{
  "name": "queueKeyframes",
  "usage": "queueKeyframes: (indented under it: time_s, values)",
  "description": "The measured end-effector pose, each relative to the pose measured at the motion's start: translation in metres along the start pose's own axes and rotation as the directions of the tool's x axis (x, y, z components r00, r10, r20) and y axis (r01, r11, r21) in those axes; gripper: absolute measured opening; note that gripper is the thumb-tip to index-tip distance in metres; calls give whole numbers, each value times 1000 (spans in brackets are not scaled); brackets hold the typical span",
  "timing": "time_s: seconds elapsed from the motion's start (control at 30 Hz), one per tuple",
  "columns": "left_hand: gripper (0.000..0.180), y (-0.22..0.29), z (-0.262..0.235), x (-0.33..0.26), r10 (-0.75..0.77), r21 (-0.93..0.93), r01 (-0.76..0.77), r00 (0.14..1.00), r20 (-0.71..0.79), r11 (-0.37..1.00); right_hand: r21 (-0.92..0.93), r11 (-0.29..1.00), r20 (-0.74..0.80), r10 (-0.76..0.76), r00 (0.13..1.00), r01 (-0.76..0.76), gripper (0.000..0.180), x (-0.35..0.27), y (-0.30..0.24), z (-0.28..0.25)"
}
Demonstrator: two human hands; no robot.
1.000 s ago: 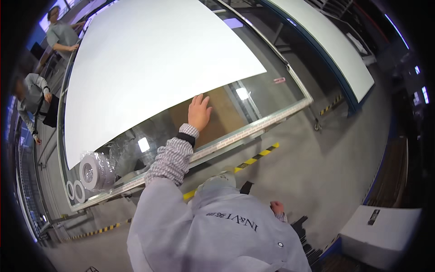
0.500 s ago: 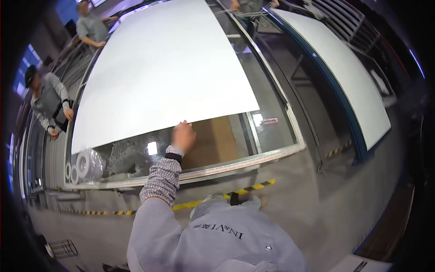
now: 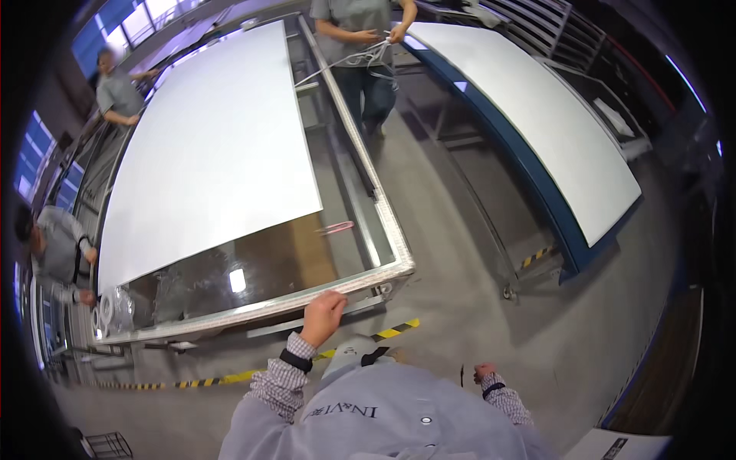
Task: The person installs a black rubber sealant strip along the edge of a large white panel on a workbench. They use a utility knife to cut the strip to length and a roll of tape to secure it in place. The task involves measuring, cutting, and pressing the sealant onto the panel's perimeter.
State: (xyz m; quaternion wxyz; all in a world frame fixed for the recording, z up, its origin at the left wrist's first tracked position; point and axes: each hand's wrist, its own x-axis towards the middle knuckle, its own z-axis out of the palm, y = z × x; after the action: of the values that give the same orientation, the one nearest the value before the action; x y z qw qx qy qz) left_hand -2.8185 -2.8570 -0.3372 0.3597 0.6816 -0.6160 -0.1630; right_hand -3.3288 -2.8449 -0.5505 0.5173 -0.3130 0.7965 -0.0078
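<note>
Lying flat: two white panels [image 3: 215,153] [image 3: 529,126] | hands [image 3: 323,317] [image 3: 484,372]: two | co-workers [image 3: 120,93] [image 3: 58,249] [image 3: 356,19]: three

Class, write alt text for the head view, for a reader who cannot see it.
The wearer's left hand is at the near edge of a glass-topped frame mostly covered by a white sheet. The right hand is low, away from the frame. Three co-workers stand around the frame; a second white sheet lies to the right.

White sheet [image 3: 215,153], smooth, flat atop glassy panel [image 3: 203,282]; pale rectangular frame [image 3: 393,231] around panel.
</note>
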Motion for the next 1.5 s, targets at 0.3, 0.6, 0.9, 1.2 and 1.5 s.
queueKeyframes:
  time_s: [0.3,0.6,0.9,1.2,1.5]
  values:
    - [28,102,98,48,173,-117,-141,925,337,983,188,967,-48,-165,985,172,19,9,-28,-24]
    - [37,205,203,105,315,-179,-264,868,383,948,-26,995,18,-96,995,96,15,66,33,-121]
    - [19,304,353,99,-41,-147,69,982,183,987,129,991,3,36,999,-36,13,201,23,-333]
    - [15,319,345,80,-508,-124,492,840,-193,861,-336,867,356,-245,902,367,5,293,-139,-408]
    - [18,157,240,167,-557,-108,627,583,-591,771,-190,759,538,-450,713,623,15,297,-337,-335]
